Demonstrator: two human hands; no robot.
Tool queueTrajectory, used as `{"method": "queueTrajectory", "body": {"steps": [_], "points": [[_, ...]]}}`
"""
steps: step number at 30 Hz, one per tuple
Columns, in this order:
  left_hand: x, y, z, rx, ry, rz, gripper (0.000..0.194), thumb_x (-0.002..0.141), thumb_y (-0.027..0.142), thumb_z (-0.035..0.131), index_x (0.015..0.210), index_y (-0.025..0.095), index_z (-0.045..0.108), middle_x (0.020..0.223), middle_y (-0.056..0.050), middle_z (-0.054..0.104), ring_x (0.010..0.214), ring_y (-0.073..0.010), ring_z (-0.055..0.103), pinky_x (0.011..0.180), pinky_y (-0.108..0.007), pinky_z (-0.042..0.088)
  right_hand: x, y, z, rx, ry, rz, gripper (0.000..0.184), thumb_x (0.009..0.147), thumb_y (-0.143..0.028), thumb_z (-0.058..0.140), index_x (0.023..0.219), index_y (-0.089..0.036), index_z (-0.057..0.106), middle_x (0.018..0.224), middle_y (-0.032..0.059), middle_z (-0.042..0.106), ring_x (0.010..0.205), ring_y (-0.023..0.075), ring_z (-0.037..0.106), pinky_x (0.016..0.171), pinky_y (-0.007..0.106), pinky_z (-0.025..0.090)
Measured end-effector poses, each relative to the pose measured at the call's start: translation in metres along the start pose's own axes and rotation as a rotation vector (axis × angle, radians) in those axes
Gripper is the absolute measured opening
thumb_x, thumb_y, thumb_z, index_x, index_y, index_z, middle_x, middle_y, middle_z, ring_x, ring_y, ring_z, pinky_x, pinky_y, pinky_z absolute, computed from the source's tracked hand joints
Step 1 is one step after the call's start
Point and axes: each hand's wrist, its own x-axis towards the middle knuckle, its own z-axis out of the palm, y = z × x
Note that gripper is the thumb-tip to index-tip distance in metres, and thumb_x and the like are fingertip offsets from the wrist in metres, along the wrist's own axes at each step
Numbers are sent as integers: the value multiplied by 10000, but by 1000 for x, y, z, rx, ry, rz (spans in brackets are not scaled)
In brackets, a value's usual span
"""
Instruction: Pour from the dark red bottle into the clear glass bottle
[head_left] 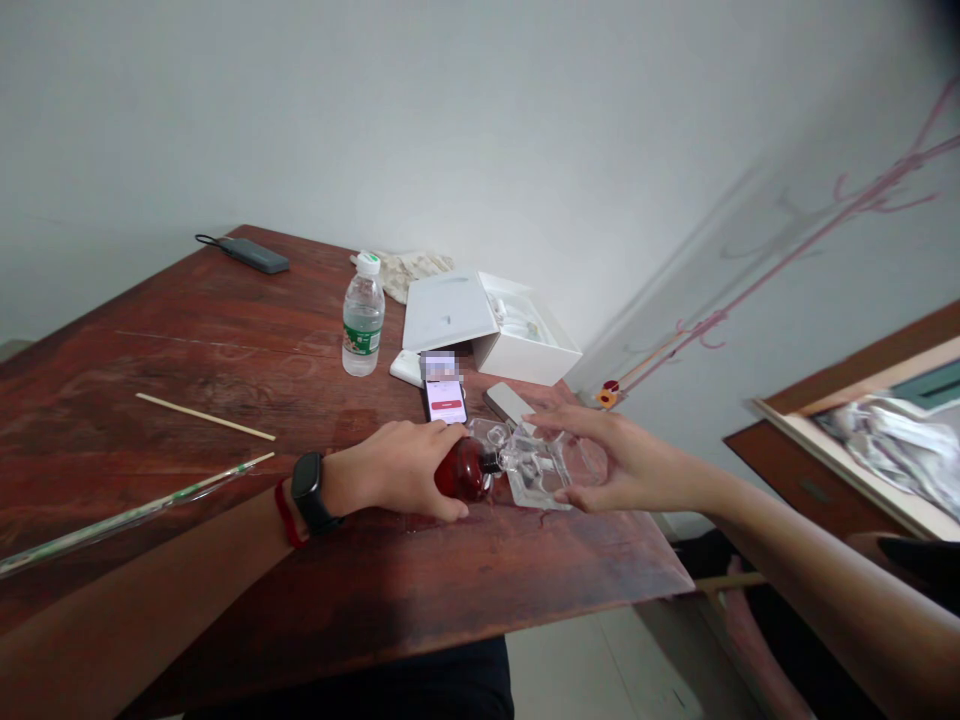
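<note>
My left hand (401,470), with a black watch and a red band on the wrist, grips a dark red glass bottle (463,472) lying on its side just above the table. The bottle's dark neck points right, into a clear moulded glass piece (541,472). My right hand (611,462) reaches in from the right and holds that clear piece between thumb and fingers. Its fingertips are close to a grey flat device (508,405).
The reddish wooden table (225,360) holds a phone (444,398), a white open box (491,325), a water bottle (363,318), a cloth (405,272), a power bank (244,254), a wooden stick (205,416), and a long glass tube (135,515). The table's near corner lies below my right hand.
</note>
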Motion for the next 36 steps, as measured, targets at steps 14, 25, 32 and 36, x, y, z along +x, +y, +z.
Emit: {"method": "queueTrajectory", "body": {"steps": [14, 25, 32, 36], "points": [[-1, 3, -3, -2, -14, -16, 640, 774, 557, 813, 1291, 242, 606, 1355, -91, 728, 1131, -373, 731, 882, -427, 570, 5, -9, -6, -5, -38, 0, 800, 788, -440, 882, 1527, -343, 591, 1603, 71, 580, 1451, 378, 564, 1210, 571, 476], [-1, 0, 0, -2, 6, 3, 651, 770, 564, 814, 1301, 251, 605, 1343, -89, 731, 1125, -370, 733, 886, -418, 565, 6, -10, -6, 3, -31, -5, 830, 775, -432, 887, 1543, -353, 581, 1548, 60, 637, 1406, 372, 613, 1223, 541, 466], [0, -3, 1, -14, 6, 10, 661, 774, 570, 811, 1305, 238, 601, 1340, -98, 729, 1120, -375, 732, 876, -420, 558, 7, -11, -8, -21, -44, 8, 838, 776, -419, 891, 1548, -346, 575, 1612, 68, 573, 1421, 379, 597, 1217, 552, 474], [-1, -1, 0, -15, -1, 1, 639, 773, 553, 808, 1299, 253, 604, 1352, -88, 722, 1144, -374, 725, 888, -410, 557, 6, -11, -8, -21, -38, 12, 840, 773, -423, 886, 1549, -337, 577, 1591, 74, 592, 1423, 378, 593, 1216, 556, 472]]}}
